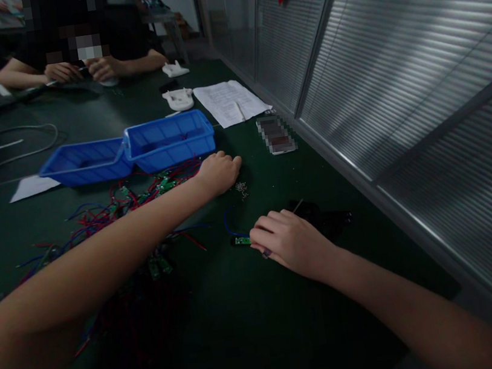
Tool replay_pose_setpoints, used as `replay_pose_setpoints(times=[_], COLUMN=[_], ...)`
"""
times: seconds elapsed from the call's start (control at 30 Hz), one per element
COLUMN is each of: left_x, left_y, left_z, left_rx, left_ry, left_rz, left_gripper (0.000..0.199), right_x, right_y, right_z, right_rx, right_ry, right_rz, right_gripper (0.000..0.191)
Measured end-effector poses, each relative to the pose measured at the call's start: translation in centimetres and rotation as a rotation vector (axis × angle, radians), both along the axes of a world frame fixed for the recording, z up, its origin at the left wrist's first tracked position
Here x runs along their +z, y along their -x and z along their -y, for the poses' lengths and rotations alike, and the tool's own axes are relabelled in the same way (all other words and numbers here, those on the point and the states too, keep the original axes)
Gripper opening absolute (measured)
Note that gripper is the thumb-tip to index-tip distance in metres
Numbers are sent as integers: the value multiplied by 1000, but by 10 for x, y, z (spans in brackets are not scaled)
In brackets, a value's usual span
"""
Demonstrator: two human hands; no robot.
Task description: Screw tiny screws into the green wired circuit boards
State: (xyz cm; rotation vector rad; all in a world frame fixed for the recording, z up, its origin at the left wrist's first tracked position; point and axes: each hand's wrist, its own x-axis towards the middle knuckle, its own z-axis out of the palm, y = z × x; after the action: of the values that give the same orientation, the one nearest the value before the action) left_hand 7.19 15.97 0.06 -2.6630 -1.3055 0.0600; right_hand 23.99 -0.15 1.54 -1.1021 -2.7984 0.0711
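Observation:
My left hand [219, 173] reaches forward, its fingers curled down just beyond a small heap of tiny screws [241, 190]. Whatever its fingertips hold, if anything, is hidden. Closer to me, my right hand [293, 242] is wrapped round what looks like a screwdriver; its thin metal shaft [298, 205] sticks out past the knuckles, and a purplish end shows under the fingers. Against those fingers lies a small green circuit board [242, 241] with a blue wire. Dark parts [331, 219], hard to make out, lie right of this hand. Under and around my left forearm spreads a tangle of wired circuit boards [166, 185].
Two blue bins [171, 140] stand behind the wires. Farther back are a printed sheet [229, 102] with a white pen, a phone-like blurred device [276, 134] and white plastic parts [179, 99]. A glazed partition [363, 174] borders the right edge. Opposite sits another person [74, 68], hands working.

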Motion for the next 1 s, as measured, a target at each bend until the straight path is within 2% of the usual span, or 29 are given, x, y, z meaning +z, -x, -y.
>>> replay_pose_setpoints(times=[0.23, 0.47, 0.7, 1.0], left_x=[7, 11, 2, -1], left_y=[18, 35, 29, 18], left_z=[16, 48, 72, 74], left_rx=[-84, -118, -74, -47], left_ry=[21, -19, -14, 15], left_rz=[-52, -52, 18, 69], left_gripper=[35, 36, 37, 36], right_x=[0, 2, 4, 2], right_y=[1, -2, -4, -4], right_z=[0, -1, -1, -4], right_rx=[12, 37, 42, 51], right_ry=[-28, -24, -20, -2], right_rz=[15, 43, 40, 29], right_gripper=[12, 14, 15, 16])
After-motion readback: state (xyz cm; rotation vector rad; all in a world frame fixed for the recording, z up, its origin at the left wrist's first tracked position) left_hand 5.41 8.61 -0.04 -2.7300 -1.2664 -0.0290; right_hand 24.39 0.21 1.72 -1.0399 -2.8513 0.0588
